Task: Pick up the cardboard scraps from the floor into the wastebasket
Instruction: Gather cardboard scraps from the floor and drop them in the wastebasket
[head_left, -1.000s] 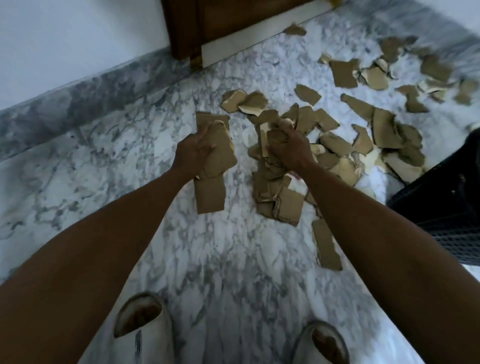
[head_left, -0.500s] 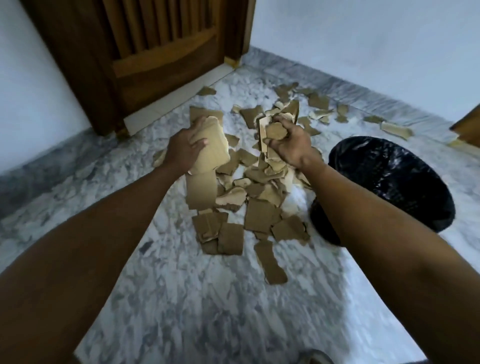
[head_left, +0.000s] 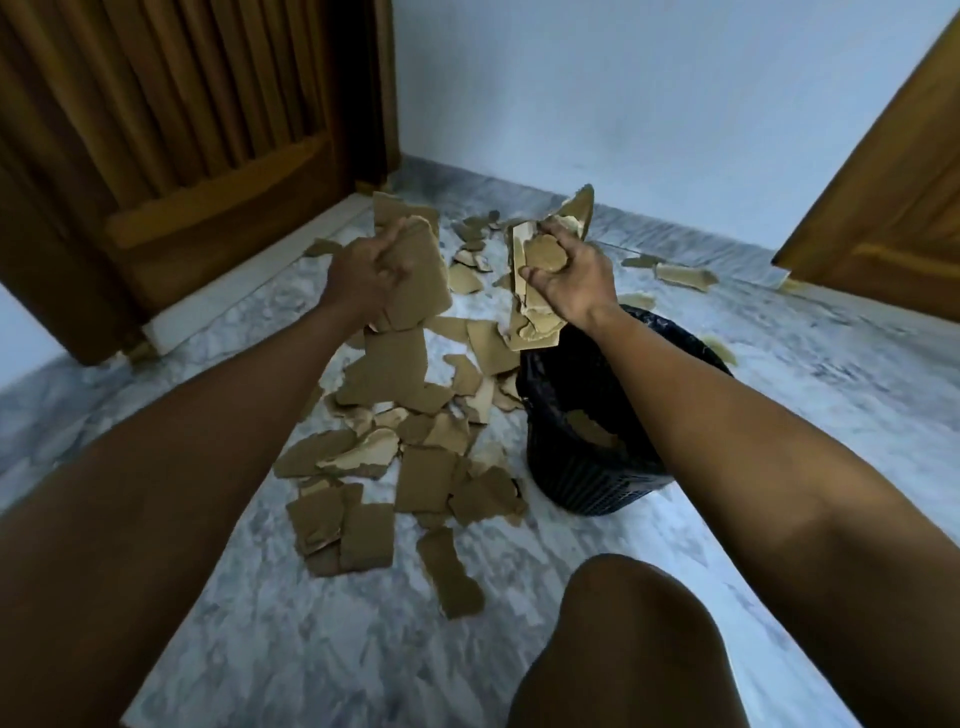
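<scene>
My left hand (head_left: 366, 275) grips a bundle of brown cardboard scraps (head_left: 415, 280), held up above the floor left of the wastebasket. My right hand (head_left: 569, 275) grips another stack of scraps (head_left: 537, 306), raised over the far left rim of the black mesh wastebasket (head_left: 587, 467). A black liner sits in the basket and a few scraps (head_left: 589, 428) lie inside. Several loose scraps (head_left: 415, 441) lie in a pile on the marble floor just left of the basket.
More scraps lie by the far wall (head_left: 680, 275) and behind the basket. A slatted wooden door (head_left: 182, 156) stands at the left, another wooden door (head_left: 893, 192) at the right. My knee (head_left: 634, 644) is at the lower right.
Both hands rose from the pile with their scraps and moved right toward the basket. My view lifted, bringing the basket, the walls and the doors into sight.
</scene>
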